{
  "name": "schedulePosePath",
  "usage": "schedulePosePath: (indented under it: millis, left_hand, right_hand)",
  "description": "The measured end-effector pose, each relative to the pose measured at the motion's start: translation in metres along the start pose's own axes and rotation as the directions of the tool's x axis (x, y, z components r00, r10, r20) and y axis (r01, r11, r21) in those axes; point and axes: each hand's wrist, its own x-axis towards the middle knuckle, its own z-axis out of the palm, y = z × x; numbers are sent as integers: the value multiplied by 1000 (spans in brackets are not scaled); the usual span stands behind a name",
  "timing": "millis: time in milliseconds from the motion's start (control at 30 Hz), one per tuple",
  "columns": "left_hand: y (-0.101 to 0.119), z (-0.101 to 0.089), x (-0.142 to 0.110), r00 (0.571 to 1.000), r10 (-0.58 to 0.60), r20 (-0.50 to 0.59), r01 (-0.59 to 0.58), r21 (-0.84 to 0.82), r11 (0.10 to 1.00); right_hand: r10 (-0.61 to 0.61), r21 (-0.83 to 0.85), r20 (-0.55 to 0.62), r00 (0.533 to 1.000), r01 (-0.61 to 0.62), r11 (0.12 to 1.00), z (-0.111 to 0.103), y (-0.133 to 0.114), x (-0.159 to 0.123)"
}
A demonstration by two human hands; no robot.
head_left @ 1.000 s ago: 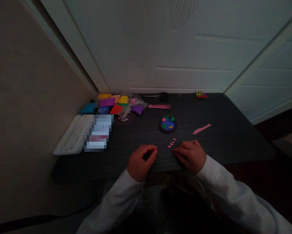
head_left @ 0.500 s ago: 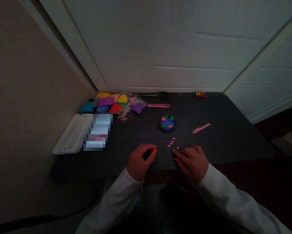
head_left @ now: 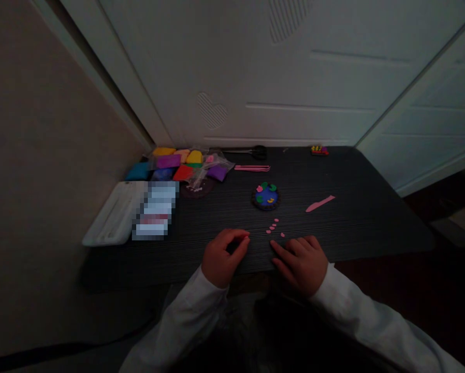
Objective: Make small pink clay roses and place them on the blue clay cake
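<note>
My left hand point(head_left: 223, 259) is closed in a pinch, thumb against forefinger, with a bit of pink clay point(head_left: 247, 237) just showing at the tips. To the right, my right hand point(head_left: 302, 261) rests by the table's front edge, index finger stretched out, thumb apart, other fingers partly curled; it holds nothing. Beyond that fingertip lie several small flat pink clay pieces point(head_left: 274, 225), one of them off to the right. Past them sits a round blue clay pond point(head_left: 269, 197) with a dark brown rim, green leaves, a pink flower and yellow bits.
A pink modelling knife point(head_left: 321, 203) lies on the right. Pink clay tools point(head_left: 251, 168) and black-handled scissors point(head_left: 259, 151) are at the back. Bagged coloured clay point(head_left: 184, 172) and a white tray point(head_left: 114, 215) occupy the left. A small colourful piece point(head_left: 319, 151) stands at the back right.
My right hand has shifted slightly left along the table, its index fingertip moving away from the lone pink piece. My left hand keeps its pinch in nearly the same spot.
</note>
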Motion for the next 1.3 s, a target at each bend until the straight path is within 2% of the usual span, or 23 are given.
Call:
schedulePosePath:
  millis: [300, 700, 1100, 1300]
  left_hand:
    - [2, 0, 1, 1000, -14, 6, 14, 8, 1000]
    - [2, -1, 1, 1000, -1, 6, 1, 17, 1000]
    - [2, 0, 2, 1000, -4, -7, 4, 3, 1000]
    - [1, 1, 1, 1000, -2, -21, 2, 3, 1000]
  right_hand:
    - [-19, -12, 27, 999, 19, 1000, -3, 3, 3]
    - [-143, -15, 206, 968, 149, 989, -16, 10, 4]
    - [-169, -32, 242, 956, 182, 983, -22, 8, 8]
    - [-144, 24, 225, 964, 142, 990, -19, 9, 6]
